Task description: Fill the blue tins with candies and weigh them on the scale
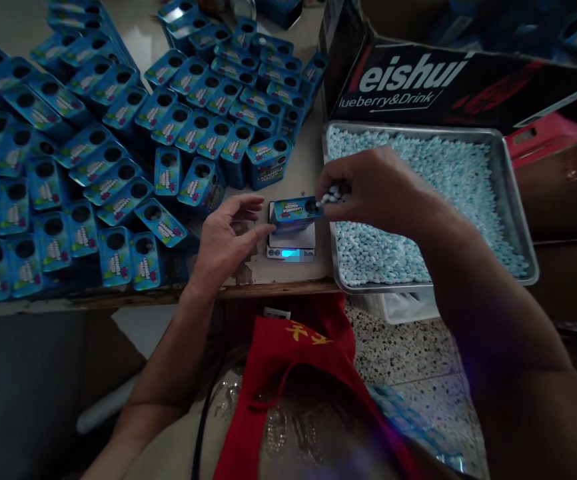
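A blue candy tin [294, 215] with a round hole in its top stands on a small digital scale [273, 253] whose display glows blue. My right hand [368, 190] pinches several small pale candies [333, 194] right at the tin's hole. Beside the tin's left end is my left hand [231, 233], fingers apart and holding nothing, its thumb tip close to or touching the tin. To the right, a metal tray [338, 277] holds a thick layer of pale blue and white candies [383, 257], partly hidden under my right forearm.
Many more blue tins [113, 160] crowd the table [308, 143] on the left and at the back. Behind the tray stands a black cardboard box [448, 87] with blue things inside. A pink-red plastic object [548, 137] lies right of the tray. The table's front edge [278, 288] runs just before the scale.
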{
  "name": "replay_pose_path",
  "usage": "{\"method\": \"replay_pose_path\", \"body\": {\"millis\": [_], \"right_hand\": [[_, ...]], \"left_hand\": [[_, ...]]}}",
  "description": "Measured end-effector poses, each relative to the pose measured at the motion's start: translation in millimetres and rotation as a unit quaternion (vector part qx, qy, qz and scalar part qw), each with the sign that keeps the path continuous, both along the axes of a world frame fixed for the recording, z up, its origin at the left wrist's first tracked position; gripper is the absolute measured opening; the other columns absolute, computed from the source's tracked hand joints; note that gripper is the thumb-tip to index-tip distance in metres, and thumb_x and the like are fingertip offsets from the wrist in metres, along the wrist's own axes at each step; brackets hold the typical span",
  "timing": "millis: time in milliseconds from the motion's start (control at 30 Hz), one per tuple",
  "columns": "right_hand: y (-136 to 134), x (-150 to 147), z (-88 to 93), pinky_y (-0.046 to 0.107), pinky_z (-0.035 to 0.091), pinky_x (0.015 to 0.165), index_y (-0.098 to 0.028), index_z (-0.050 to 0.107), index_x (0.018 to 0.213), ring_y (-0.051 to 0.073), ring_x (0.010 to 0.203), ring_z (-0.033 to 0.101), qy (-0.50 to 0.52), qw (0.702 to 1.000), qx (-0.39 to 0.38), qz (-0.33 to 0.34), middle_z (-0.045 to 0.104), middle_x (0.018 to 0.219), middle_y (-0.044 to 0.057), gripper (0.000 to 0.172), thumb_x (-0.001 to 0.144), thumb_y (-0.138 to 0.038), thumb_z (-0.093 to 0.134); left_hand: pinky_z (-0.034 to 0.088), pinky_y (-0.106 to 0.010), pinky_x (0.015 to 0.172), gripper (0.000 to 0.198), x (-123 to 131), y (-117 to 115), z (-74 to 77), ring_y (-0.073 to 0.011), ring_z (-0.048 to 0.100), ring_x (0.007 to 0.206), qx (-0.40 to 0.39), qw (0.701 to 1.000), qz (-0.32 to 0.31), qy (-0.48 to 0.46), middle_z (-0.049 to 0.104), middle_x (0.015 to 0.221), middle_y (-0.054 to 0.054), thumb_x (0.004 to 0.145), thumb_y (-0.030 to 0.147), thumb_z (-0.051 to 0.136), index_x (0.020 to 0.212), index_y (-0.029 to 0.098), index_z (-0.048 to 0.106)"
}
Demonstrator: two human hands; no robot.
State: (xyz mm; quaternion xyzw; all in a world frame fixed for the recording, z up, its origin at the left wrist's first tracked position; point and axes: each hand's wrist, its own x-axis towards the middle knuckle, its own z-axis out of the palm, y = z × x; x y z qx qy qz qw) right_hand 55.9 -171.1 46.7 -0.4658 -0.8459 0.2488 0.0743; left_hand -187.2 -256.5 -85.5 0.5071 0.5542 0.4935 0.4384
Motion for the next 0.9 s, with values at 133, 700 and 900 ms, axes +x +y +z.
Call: {"method": "replay_pose_path", "body": {"millis": [133, 700, 900], "right_hand": [[1, 1, -3.3, 0.038, 0.045, 0.065, -0.028, 0.077, 0.077, 0.021, 0.072, 0.063, 0.013, 0.999, -0.026, -0.019, 0.062, 0.066, -0.001, 0.022, 0.077, -0.007, 0.085], [7, 44, -36.3, 0.027, 0.05, 0.062, -0.019, 0.086, 0.093, 0.012, 0.064, 0.061, 0.313, 0.921, -0.146, -0.181, 0.075, 0.074, 0.001, 0.008, 0.086, -0.019, 0.089], [-4, 100, -80.0, 0.017, 0.054, 0.068, -0.018, 0.081, 0.089, 0.008, 0.072, 0.068, 0.426, 0.767, -0.249, -0.41, 0.08, 0.085, 0.004, 0.017, 0.087, -0.001, 0.083]], "left_hand": [[0.069, -0.042, 0.101, 0.047, 0, -3, 0.7, -0.0274, 0.078, 0.11, 0.001, 1.0, -0.006, -0.009, 0.082, 0.121, -0.008, 0.079, 0.039, 0.098, 0.12, 0.024, 0.083], [0.069, -0.041, 0.101, 0.053, -2, -8, 4.0, -0.0261, 0.077, 0.108, -0.016, 1.0, -0.006, -0.014, 0.082, 0.118, -0.007, 0.076, 0.038, 0.097, 0.123, 0.022, 0.08], [0.069, -0.043, 0.104, 0.051, 1, -15, 6.9, -0.0268, 0.078, 0.11, 0.001, 1.0, -0.013, 0.002, 0.082, 0.121, -0.008, 0.078, 0.04, 0.098, 0.122, 0.022, 0.081]]}}
